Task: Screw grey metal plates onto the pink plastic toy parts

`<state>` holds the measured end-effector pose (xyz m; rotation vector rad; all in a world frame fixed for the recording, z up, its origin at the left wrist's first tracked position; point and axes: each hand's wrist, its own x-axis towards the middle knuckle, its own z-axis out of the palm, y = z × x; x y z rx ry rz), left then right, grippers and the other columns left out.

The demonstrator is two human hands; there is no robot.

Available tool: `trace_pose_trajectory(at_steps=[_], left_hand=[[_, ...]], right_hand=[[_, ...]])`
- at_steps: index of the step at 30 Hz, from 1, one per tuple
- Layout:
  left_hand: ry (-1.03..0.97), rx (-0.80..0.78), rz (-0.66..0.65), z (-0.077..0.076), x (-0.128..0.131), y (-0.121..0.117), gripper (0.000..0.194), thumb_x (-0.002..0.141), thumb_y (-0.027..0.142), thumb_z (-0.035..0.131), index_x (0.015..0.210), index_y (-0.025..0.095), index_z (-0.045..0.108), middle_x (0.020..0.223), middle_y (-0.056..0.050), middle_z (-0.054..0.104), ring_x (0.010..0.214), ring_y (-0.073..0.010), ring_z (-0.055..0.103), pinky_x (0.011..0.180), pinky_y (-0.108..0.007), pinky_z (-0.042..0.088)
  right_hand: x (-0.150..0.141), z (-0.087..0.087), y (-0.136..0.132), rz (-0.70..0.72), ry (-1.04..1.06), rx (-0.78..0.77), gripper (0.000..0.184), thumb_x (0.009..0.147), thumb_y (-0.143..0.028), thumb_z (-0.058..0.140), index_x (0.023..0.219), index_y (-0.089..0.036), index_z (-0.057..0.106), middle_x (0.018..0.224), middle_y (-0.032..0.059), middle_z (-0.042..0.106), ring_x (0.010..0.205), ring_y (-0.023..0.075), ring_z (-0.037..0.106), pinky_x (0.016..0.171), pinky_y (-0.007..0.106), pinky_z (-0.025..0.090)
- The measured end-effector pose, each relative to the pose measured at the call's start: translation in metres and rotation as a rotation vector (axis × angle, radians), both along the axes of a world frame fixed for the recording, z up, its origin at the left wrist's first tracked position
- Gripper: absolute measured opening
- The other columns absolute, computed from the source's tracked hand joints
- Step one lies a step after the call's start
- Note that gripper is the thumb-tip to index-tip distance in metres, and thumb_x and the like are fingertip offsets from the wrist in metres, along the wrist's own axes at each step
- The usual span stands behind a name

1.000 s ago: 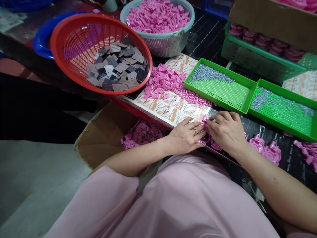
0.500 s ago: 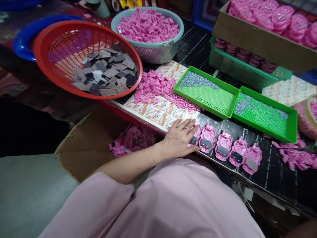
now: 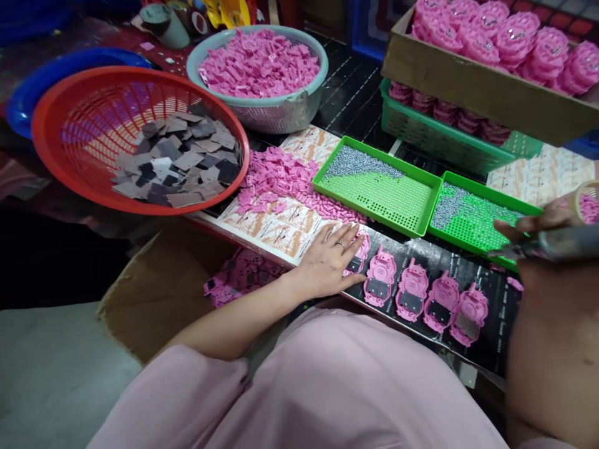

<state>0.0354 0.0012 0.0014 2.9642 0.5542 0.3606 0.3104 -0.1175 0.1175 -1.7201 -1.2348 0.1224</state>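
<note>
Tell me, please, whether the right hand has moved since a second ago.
Yes: the right hand has moved right, from near the left green tray to in front of the right green tray, by its right end.

Cases point(image 3: 384, 268) are pink, with plates point(image 3: 412, 302) in grey or black; the driver point(image 3: 568, 243) is grey. Trays point(image 3: 388, 199) are bright green; screws point(image 3: 360, 163), silver-grey. The counter point(image 3: 496, 305) is black with white lettering, its sheet point(image 3: 276, 234) white with orange-brown print; the colander point(image 3: 60, 134) is red, the bowl point(image 3: 281, 118) pale blue-grey, the carton point(image 3: 468, 81) brown.

Left fingers point(image 3: 350, 282) flat, splayed, right fingers point(image 3: 559, 217) apparently curled
</note>
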Motion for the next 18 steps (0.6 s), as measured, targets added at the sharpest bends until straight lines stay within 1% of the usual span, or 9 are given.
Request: trace_pose_trajectory(at_steps=[2, 3, 4, 5, 6, 7, 11, 14, 18], left_hand=[[-0.013, -0.004, -0.008, -0.002, 0.002, 0.001, 0.069, 0.091, 0.060, 0.046, 0.136, 0.007, 0.049, 0.144, -0.021, 0.045, 0.135, -0.0340, 0.041, 0.112, -0.054, 0.028], [-0.015, -0.008, -0.009, -0.003, 0.003, 0.001, 0.070, 0.091, 0.061, 0.046, 0.137, 0.008, 0.048, 0.144, -0.020, 0.045, 0.135, -0.0338, 0.041, 0.112, -0.054, 0.027], [-0.010, -0.013, -0.008, -0.004, 0.003, 0.001, 0.071, 0.091, 0.061, 0.045, 0.138, 0.008, 0.047, 0.145, -0.020, 0.045, 0.135, -0.0335, 0.040, 0.112, -0.054, 0.026], [0.000, -0.016, -0.003, -0.005, 0.003, 0.000, 0.072, 0.091, 0.062, 0.044, 0.139, 0.009, 0.046, 0.145, -0.020, 0.044, 0.136, -0.0332, 0.039, 0.113, -0.053, 0.025], [0.012, -0.017, 0.004, -0.006, 0.003, 0.000, 0.073, 0.091, 0.063, 0.043, 0.140, 0.009, 0.044, 0.146, -0.019, 0.043, 0.137, -0.0330, 0.038, 0.113, -0.053, 0.024], [0.021, -0.017, 0.009, -0.007, 0.003, -0.001, 0.074, 0.091, 0.064, 0.041, 0.141, 0.010, 0.043, 0.147, -0.019, 0.042, 0.137, -0.0331, 0.037, 0.113, -0.053, 0.024], [0.022, -0.011, 0.024, -0.010, 0.001, -0.003, 0.079, 0.090, 0.071, 0.033, 0.143, 0.012, 0.041, 0.149, -0.017, 0.040, 0.137, -0.0340, 0.036, 0.111, -0.054, 0.024], [0.027, -0.008, 0.024, -0.008, 0.001, -0.003, 0.078, 0.090, 0.070, 0.035, 0.142, 0.012, 0.043, 0.149, -0.016, 0.041, 0.136, -0.0333, 0.037, 0.109, -0.051, 0.027], [0.036, -0.009, 0.017, -0.004, 0.001, -0.003, 0.077, 0.090, 0.070, 0.036, 0.140, 0.011, 0.044, 0.148, -0.016, 0.042, 0.135, -0.0322, 0.038, 0.107, -0.048, 0.029]], right_hand=[[-0.010, -0.003, 0.026, 0.117, 0.371, 0.185, 0.047, 0.082, -0.042, 0.038, 0.124, -0.031, 0.057, 0.057, -0.0024, 0.044, 0.043, 0.0124, 0.045, 0.044, 0.028, 0.044], [-0.016, -0.007, 0.041, 0.192, 0.513, 0.305, 0.041, 0.079, -0.042, 0.047, 0.116, -0.032, 0.061, 0.052, -0.0047, 0.042, 0.037, 0.0111, 0.040, 0.038, 0.026, 0.040], [-0.023, -0.013, 0.057, 0.271, 0.579, 0.434, 0.036, 0.075, -0.044, 0.055, 0.108, -0.034, 0.064, 0.048, -0.0066, 0.044, 0.032, 0.0109, 0.037, 0.032, 0.024, 0.035], [-0.030, -0.020, 0.072, 0.330, 0.567, 0.552, 0.031, 0.076, -0.045, 0.058, 0.105, -0.036, 0.064, 0.045, -0.0082, 0.046, 0.028, 0.0113, 0.036, 0.029, 0.022, 0.033], [-0.037, -0.027, 0.085, 0.356, 0.541, 0.641, 0.031, 0.078, -0.043, 0.061, 0.108, -0.037, 0.063, 0.044, -0.0093, 0.048, 0.027, 0.0113, 0.036, 0.028, 0.021, 0.032], [-0.044, -0.034, 0.097, 0.369, 0.510, 0.677, 0.033, 0.079, -0.043, 0.064, 0.111, -0.037, 0.062, 0.045, -0.0099, 0.049, 0.027, 0.0110, 0.037, 0.027, 0.021, 0.033], [-0.064, -0.054, 0.118, 0.349, 0.477, 0.602, 0.039, 0.082, -0.041, 0.068, 0.119, -0.036, 0.058, 0.045, -0.0108, 0.047, 0.030, 0.0103, 0.039, 0.030, 0.022, 0.038], [-0.070, -0.059, 0.120, 0.305, 0.494, 0.592, 0.035, 0.082, -0.041, 0.070, 0.115, -0.036, 0.059, 0.046, -0.0103, 0.046, 0.030, 0.0102, 0.038, 0.030, 0.023, 0.036], [-0.069, -0.061, 0.120, 0.308, 0.479, 0.574, 0.026, 0.082, -0.040, 0.070, 0.106, -0.035, 0.060, 0.047, -0.0099, 0.045, 0.030, 0.0100, 0.039, 0.030, 0.024, 0.034]])
